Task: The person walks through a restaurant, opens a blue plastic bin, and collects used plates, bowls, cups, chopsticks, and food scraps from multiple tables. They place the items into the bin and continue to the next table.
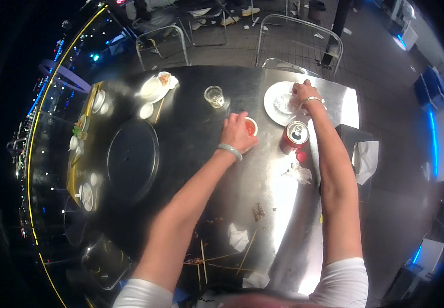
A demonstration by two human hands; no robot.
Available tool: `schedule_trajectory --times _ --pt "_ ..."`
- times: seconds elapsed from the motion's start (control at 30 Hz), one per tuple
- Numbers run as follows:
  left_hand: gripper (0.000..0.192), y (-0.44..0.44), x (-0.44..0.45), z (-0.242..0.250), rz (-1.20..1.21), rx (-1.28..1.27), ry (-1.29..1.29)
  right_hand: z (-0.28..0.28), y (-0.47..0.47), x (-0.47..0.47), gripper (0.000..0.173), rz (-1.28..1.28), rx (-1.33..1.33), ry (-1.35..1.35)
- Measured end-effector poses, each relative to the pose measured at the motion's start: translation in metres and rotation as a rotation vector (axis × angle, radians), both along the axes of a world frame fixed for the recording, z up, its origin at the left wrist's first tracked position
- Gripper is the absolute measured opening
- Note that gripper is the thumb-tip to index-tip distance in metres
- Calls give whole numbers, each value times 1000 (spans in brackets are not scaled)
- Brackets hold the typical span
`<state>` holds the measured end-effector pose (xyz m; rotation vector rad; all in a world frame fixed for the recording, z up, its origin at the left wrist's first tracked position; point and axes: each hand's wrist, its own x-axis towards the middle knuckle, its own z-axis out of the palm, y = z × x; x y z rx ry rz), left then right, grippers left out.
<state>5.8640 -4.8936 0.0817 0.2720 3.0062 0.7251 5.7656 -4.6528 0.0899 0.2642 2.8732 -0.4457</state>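
Observation:
My left hand point(239, 133) is curled around a small white bowl point(255, 124) holding red sauce, in the middle of the metal table. My right hand point(305, 92) reaches to the right side of a round white plate point(274, 94). Its fingers are bent over the plate's edge, and whether they grip it is hidden. Whitish, shiny matter point(284, 103) lies on the plate. Close to my right forearm stands an opened red drink can point(295, 138), with a red cap point(301, 156) beside it. Beyond my left hand is a clear drinking glass point(214, 97).
Crumpled tissues point(239, 237) and wooden skewers point(248, 252) litter the near table. A tissue box point(365, 161) sits at the right edge. A white bowl point(151, 89) and chopsticks point(160, 109) are at far left, near a dark round disc point(133, 158). Metal chairs point(301, 38) stand beyond.

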Motion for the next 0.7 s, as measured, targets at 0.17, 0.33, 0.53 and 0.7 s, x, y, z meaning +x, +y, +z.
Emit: schedule_trajectory --times 0.17,0.33,0.53,0.7 --pt "69 -49 -34 30 160 -72 135 8 -7 4 45 29 80 -70" --pt "62 -72 -79 45 220 -82 194 10 -9 6 62 76 117 -30" --pt "54 -67 -125 41 150 -136 -76 11 -7 5 76 107 108 -28" --pt "60 -54 -124 41 183 -260 -180 8 -6 1 73 111 135 -33"
